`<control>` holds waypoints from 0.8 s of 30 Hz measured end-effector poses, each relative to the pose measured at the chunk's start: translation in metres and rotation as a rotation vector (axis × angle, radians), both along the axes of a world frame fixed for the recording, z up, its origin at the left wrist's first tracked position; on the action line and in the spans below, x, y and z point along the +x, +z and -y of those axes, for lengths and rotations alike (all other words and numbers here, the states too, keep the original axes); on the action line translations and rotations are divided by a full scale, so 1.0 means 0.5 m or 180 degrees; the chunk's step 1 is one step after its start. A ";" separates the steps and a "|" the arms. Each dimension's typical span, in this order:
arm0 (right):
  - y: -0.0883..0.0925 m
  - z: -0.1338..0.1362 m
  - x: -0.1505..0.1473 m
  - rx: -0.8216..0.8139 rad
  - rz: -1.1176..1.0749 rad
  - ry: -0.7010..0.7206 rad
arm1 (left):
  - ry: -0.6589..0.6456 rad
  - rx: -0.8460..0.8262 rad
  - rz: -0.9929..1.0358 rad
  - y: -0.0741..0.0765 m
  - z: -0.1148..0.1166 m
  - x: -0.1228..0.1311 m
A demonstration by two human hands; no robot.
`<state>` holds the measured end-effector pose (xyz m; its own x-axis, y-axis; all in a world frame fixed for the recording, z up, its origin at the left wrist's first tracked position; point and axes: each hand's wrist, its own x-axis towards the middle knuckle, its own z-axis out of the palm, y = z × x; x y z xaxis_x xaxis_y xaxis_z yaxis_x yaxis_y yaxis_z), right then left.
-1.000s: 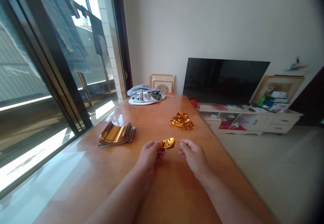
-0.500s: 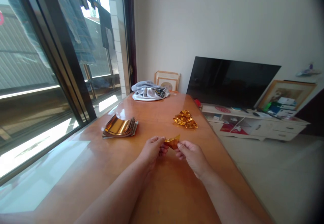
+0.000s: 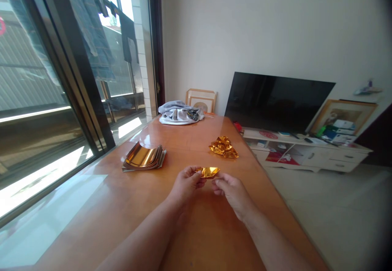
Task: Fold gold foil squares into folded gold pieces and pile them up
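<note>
Head view: gold foil boat (image 3: 209, 172) pinched between left hand (image 3: 185, 185) and right hand (image 3: 233, 194).

The folded foil (image 3: 208, 172) shines gold and amber, with a paler yellow glint along its top edge. The crumpled foil (image 3: 223, 148) is the same gold, flecked with dark orange and bright highlights. The foil stack (image 3: 143, 157) shows gold faces shaded with brown, above grey-white edges. The tabletop (image 3: 101, 205) is glossy orange-brown, streaked with white glare. The cloth (image 3: 180, 114) is pale grey and white with a dark patterned patch. The hanging towel (image 3: 88, 25) is blue-grey, the screen (image 3: 275, 101) black, the wall (image 3: 232, 30) cream, and the cabinet (image 3: 337, 155) white with red patches on its lower shelf.
</note>
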<state>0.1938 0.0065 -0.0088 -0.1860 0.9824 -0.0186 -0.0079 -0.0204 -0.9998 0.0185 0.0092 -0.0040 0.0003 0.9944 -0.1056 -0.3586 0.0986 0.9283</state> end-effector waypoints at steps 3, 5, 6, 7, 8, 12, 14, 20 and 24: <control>0.005 0.003 -0.002 0.0122 0.0075 0.0066 | 0.0000 0.0102 -0.0147 -0.003 0.003 0.000; 0.007 0.005 -0.004 0.0122 0.0129 0.0110 | -0.0030 0.0142 -0.0242 -0.003 0.005 0.000; 0.008 0.005 -0.004 0.0083 0.0124 0.0132 | -0.0036 0.0164 -0.0281 -0.003 0.006 0.000; 0.009 0.006 -0.004 0.0035 0.0096 0.0148 | -0.0026 0.0191 -0.0314 -0.003 0.005 0.000; 0.010 0.006 -0.004 -0.0007 0.0062 0.0153 | 0.0000 0.0226 -0.0345 -0.003 0.003 0.001; 0.012 0.004 0.003 -0.0076 0.0039 -0.0048 | 0.0185 0.0476 -0.0592 -0.016 -0.009 0.002; 0.009 0.001 0.007 -0.0107 0.0084 -0.0196 | 0.0247 0.0609 -0.0856 -0.028 -0.014 0.003; -0.022 -0.009 0.014 -0.0436 -0.0376 -0.0259 | 0.0346 0.1034 -0.1522 -0.051 -0.012 0.006; -0.025 -0.009 0.008 -0.0505 -0.0578 -0.0307 | 0.0301 0.1017 -0.1642 -0.054 -0.010 0.005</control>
<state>0.1978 0.0109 -0.0210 -0.1060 0.9832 -0.1488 -0.1964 -0.1674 -0.9661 0.0211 0.0142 -0.0312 -0.0612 0.9701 0.2348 0.1513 -0.2236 0.9629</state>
